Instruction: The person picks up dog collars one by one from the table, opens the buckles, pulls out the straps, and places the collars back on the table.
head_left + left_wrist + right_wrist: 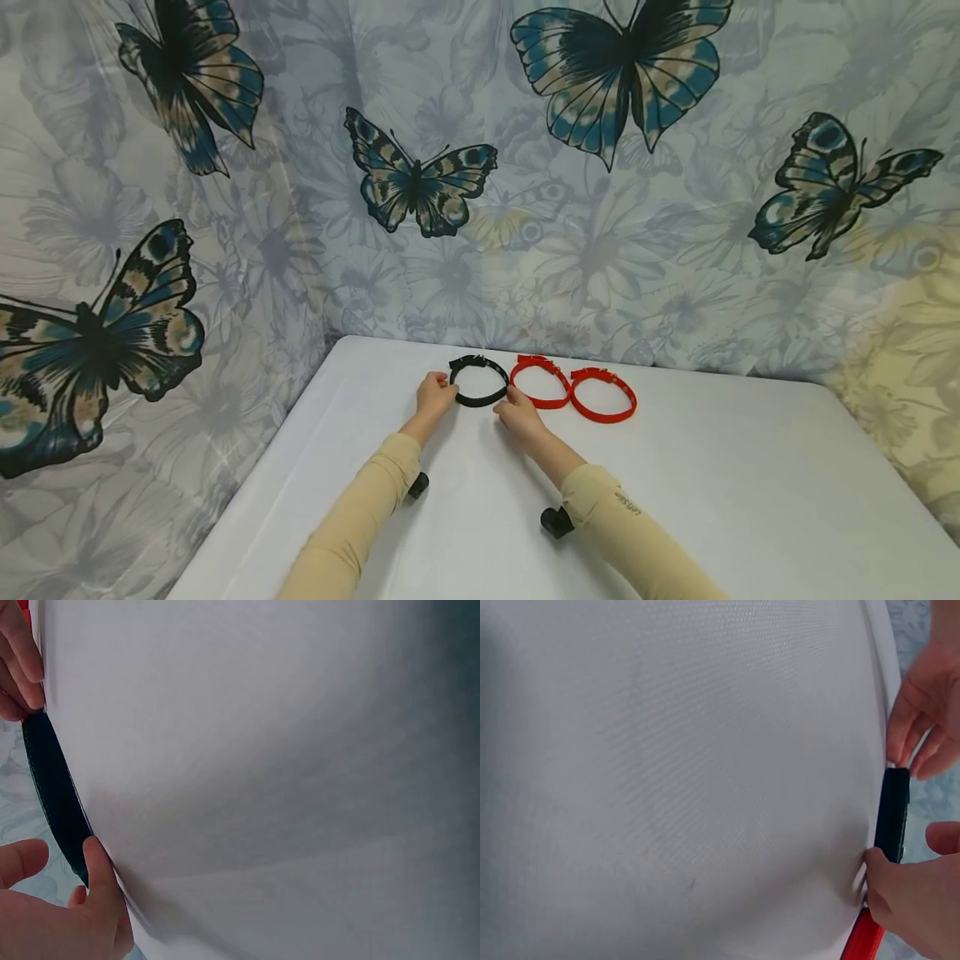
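Note:
A black buckled collar (480, 403) lies in a round loop near the table's far edge. My left hand (435, 398) is at the loop's left side, its fingertips right at the strap. At the opposite side, my right hand (522, 417) touches the strap close to the neighbouring red collar (551, 404). In the left wrist view, the left thumb (26, 861) stands apart from the forefinger at the black band (56, 795). The right wrist view likewise has the right thumb (943, 837) spread away from the forefinger beside the strap (892, 814).
Another red collar (603, 417) lies to the right, its loop adjoining the first red one. All three form a row on the white table (712, 483). Behind and to the left hangs butterfly-patterned cloth (450, 283). Small black devices (557, 522) sit under the forearms.

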